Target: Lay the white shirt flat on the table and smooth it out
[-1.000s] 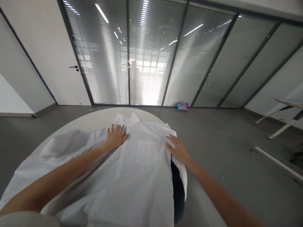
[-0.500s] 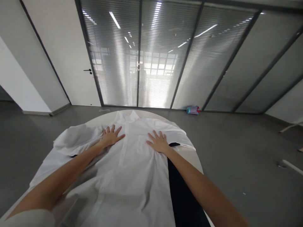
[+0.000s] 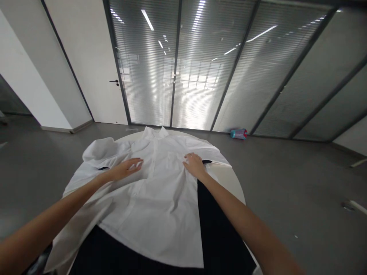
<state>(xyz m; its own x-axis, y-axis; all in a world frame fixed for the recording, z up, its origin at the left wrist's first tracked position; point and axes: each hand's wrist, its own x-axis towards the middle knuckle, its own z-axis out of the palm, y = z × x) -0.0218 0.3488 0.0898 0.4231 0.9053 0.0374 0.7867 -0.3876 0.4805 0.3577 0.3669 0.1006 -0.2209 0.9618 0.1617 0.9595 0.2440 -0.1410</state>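
Note:
A white button-front shirt (image 3: 160, 214) lies spread with its collar at the far end and its hem toward me. My left hand (image 3: 127, 168) is at the shirt's left chest side, fingers stretched out and holding nothing; whether it touches the cloth I cannot tell. On the other side of the button line, my right hand (image 3: 194, 164) rests near the right armpit, its fingers slightly bent over the fabric and the thumb apart. A black cloth (image 3: 220, 236) shows under the shirt, along its right side and below the hem. The left sleeve (image 3: 101, 152) is puffed up and wrinkled.
The round white table (image 3: 229, 183) shows its rim at the right. Beyond it are grey floor, a white door (image 3: 97, 76) and a glass partition with blinds (image 3: 197, 84). A blue and red patterned object (image 3: 238, 133) lies by the partition.
My spread hands have drawn their fingers closer together, and the left has shifted slightly left and toward me. The shirt's front hem and the black cloth under it now show.

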